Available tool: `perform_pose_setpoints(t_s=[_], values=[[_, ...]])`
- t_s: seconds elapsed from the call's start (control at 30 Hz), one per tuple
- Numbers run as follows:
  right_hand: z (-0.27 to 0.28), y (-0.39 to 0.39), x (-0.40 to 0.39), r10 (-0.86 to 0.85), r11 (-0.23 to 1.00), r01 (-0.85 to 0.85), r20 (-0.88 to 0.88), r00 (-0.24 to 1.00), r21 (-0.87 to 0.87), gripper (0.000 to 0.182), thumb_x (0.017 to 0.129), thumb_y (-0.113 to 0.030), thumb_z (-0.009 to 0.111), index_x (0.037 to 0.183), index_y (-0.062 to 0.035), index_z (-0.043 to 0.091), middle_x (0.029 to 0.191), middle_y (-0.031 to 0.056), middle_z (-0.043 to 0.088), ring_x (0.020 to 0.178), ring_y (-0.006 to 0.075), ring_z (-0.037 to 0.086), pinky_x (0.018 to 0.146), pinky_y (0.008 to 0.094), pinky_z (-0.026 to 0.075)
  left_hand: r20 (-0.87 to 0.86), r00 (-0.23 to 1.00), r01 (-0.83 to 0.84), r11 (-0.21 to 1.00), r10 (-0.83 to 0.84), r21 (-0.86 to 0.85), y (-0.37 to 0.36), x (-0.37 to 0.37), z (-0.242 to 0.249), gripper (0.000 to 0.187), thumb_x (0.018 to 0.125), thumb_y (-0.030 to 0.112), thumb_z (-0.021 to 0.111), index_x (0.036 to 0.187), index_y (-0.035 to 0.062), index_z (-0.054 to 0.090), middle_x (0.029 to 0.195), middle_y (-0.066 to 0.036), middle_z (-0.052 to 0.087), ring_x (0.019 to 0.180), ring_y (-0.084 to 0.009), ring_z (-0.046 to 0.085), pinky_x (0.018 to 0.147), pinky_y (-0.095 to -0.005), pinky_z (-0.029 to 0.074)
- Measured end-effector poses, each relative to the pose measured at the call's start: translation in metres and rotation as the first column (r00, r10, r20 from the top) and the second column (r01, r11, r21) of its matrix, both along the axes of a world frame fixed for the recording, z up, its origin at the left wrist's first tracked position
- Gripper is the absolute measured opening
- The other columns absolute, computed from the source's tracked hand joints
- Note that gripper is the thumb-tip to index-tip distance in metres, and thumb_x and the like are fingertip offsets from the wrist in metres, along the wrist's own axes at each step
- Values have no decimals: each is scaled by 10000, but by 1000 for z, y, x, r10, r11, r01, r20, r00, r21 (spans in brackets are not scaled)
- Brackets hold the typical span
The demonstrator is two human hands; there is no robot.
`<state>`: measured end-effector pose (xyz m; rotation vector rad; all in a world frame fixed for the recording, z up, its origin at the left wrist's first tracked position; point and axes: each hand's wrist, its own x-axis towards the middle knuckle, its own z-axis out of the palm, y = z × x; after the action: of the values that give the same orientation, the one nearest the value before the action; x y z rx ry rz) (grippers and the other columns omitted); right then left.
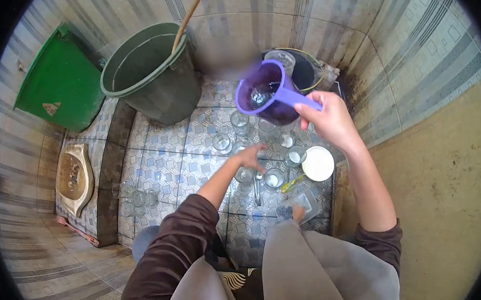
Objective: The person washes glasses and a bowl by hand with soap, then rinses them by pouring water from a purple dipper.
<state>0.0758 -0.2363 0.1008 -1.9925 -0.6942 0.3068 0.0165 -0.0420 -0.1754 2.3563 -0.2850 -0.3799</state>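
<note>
In the head view, my right hand [332, 120] grips the handle of a purple water dipper [267, 90], raised above the floor and tilted, with some water inside. My left hand [250, 157] is held over the glasses with its fingers apart and nothing visibly in them. Several clear glasses stand around it, among them a glass [221, 142] to its left, a glass [273, 178] just below and a glass [296, 156] to the right. A metal spoon [257, 191] lies nearby. Beside the glasses are a round white dish [318, 164] and a clear plastic container [307, 201].
A large dark green bucket [166, 97] with a wooden stick stands at the back left, near a green tub [61, 82]. A squat toilet [75, 180] sits on a tiled step. More glasses [139, 198] stand at left; a black bucket [303, 71] is in the back corner.
</note>
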Motion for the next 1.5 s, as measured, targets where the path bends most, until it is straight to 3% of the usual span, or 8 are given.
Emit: perform_pose_setpoints(t_s=[0.13,0.2,0.57,0.8,0.93,1.0,1.17,1.5], values=[[-18,-34,-12,-31,994,9,-192,981,-113,175,735,-147,563,737,27,544,569,66,584,398,76,498,369,209,381,-81,994,51,981,-67,-186,-53,-42,-40,926,428,246,783,1201,75,302,1198,-148,361,1107,-307,356,920,-346,321],[-27,-44,-16,-28,983,-19,-250,968,-183,142,741,-110,564,765,26,536,586,66,576,423,73,490,372,201,386,230,971,-37,995,57,-88,-70,-57,-44,912,412,204,780,1185,69,315,1154,-153,417,1088,-309,385,919,-342,326],[-53,-62,-26,72,852,-108,-90,993,-512,214,672,-127,628,720,57,529,628,198,558,563,265,590,564,350,443,-66,764,-638,734,642,-232,-84,-40,-43,745,408,195,734,1057,36,405,973,-168,516,910,-323,503,814,-357,406],[-39,-64,-30,71,835,-5,99,993,-550,218,654,-145,627,740,37,542,698,217,555,712,352,547,642,399,424,249,750,-541,785,612,-301,-62,-13,-16,708,405,214,752,1015,24,446,967,-156,524,853,-298,533,780,-337,432],[-35,-64,-34,8,881,42,105,994,-472,208,657,-134,617,756,34,547,680,215,553,679,346,554,626,392,429,-292,765,-564,379,574,-734,-46,16,-39,642,559,251,740,1082,34,439,1009,-108,526,872,-213,546,785,-345,441],[-34,-63,-38,-27,897,70,103,994,-437,208,657,-133,616,762,34,549,675,214,551,671,348,554,621,390,431,-689,705,-668,-172,168,-724,-47,34,-37,590,662,282,665,1129,30,408,1051,-123,511,888,-245,540,797,-376,432],[-27,-59,-52,-119,911,157,122,985,-381,204,653,-126,620,761,31,547,652,212,549,650,355,551,603,390,435,-700,708,-700,-224,-90,-679,-58,60,-20,797,694,642,330,1212,36,324,1209,-141,394,1143,-300,328,960,-479,179],[-31,-56,-67,-172,857,288,291,941,-426,198,658,-100,614,776,25,514,633,222,547,621,373,548,583,420,438,-924,369,-913,-224,-101,-340,-59,52,12,792,678,672,321,1172,57,388,1153,-149,445,1047,-306,428,904,-494,279]])
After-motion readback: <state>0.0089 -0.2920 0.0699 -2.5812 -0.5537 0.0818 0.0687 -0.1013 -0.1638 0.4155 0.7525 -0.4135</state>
